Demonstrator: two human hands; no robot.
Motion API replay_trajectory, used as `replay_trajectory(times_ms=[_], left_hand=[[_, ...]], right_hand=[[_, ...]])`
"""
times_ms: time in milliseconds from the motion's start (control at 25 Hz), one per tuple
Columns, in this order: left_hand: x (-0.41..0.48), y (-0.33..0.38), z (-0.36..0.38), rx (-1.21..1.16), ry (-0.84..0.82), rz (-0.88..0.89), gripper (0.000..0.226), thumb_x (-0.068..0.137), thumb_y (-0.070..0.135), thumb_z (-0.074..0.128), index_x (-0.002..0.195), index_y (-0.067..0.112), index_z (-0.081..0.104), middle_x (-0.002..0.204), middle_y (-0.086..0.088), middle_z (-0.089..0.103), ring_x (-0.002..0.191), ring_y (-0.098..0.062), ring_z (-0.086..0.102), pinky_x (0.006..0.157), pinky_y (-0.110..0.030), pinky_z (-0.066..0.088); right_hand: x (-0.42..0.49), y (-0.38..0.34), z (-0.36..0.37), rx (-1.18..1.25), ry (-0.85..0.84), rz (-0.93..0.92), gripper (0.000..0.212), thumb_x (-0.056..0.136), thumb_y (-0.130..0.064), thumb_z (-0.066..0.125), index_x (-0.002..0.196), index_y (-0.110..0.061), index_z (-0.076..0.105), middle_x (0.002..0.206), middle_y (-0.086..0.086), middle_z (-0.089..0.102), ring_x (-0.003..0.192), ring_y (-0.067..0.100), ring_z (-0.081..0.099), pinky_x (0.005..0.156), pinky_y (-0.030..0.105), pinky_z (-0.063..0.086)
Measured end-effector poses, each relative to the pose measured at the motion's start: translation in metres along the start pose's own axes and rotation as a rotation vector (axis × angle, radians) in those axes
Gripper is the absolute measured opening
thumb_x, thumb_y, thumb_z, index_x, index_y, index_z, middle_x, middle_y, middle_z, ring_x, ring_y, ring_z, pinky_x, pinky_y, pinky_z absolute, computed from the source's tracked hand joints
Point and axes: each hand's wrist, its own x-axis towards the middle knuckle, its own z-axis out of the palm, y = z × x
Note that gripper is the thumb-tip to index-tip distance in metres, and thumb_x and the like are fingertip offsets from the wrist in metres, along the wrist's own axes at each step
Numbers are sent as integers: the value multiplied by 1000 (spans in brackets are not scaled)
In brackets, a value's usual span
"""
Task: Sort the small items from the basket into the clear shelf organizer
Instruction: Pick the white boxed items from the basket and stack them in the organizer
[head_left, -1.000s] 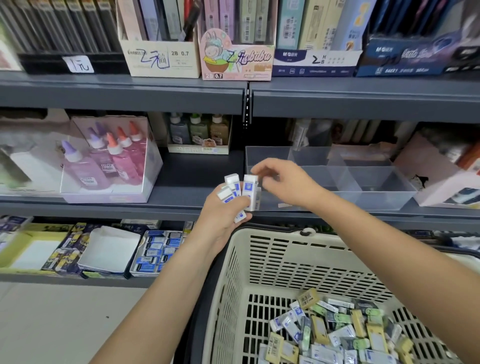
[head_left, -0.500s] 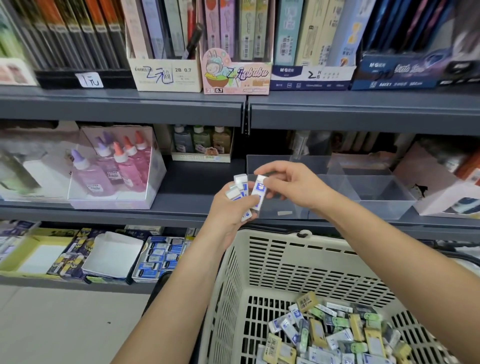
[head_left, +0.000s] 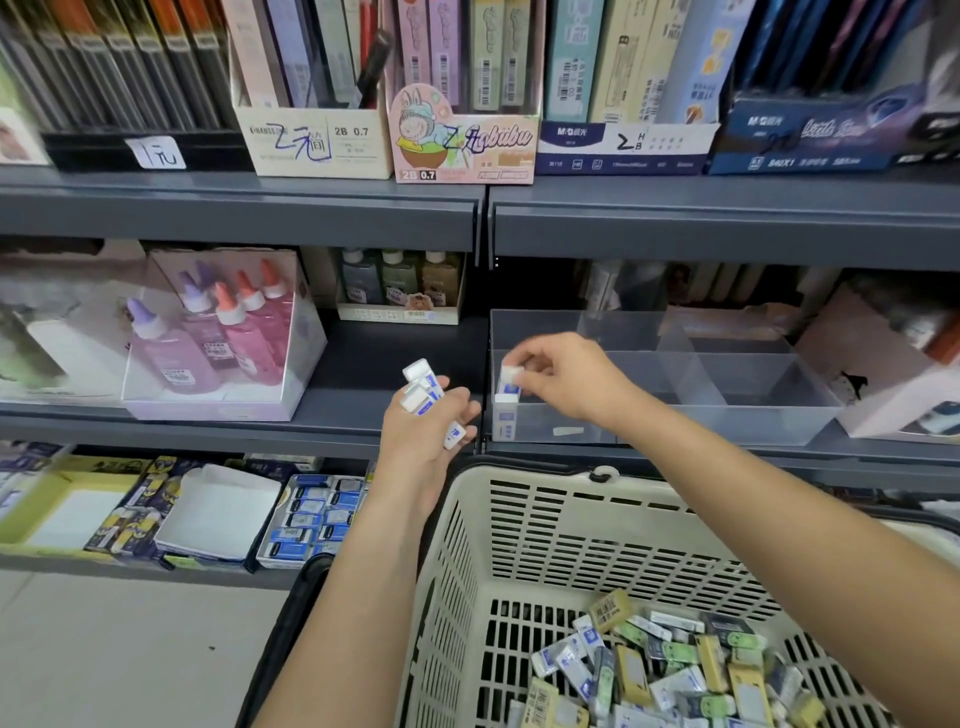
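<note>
On the upper shelf (head_left: 234, 208), a white tag (head_left: 156, 153) is showing a handwritten "1元". The cream box (head_left: 311, 143) beside it is carrying printed "2B 0.7" and a pen-scrawled "2元". The pink box (head_left: 462, 140) is reading "2B 0.7" under cursive lettering (something like "Labubu"). The blue-and-white box (head_left: 623, 148) is displaying "M&G" and a handwritten "2", and the dark blue box (head_left: 810, 137) is bearing "M&G" too.

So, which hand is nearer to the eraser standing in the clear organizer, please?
Right. The right hand hovers just above the standing eraser, pinching another eraser; the left hand, gripping several erasers, is to its left, outside the organizer.
</note>
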Motion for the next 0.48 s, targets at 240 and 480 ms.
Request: replay_trajectory(times_ms=[240, 480], left_hand=[[0, -1, 1, 100, 28, 47, 15, 87, 2, 59, 100, 11, 59, 85, -2, 66, 77, -13, 69, 54, -18, 50], [-9, 0, 5, 229, -79, 73, 20, 84, 5, 65, 99, 19, 61, 83, -1, 73, 75, -13, 72, 54, -19, 52]], right_hand=[[0, 2, 4, -22, -115, 11, 21, 93, -21, 52, 108, -20, 67, 107, -2, 68, 97, 11, 61, 86, 26, 47], [-11, -21, -8, 281, 13, -82, 18, 90, -30, 56, 91, -19, 70, 87, 1, 71, 79, 15, 67, 78, 39, 56]])
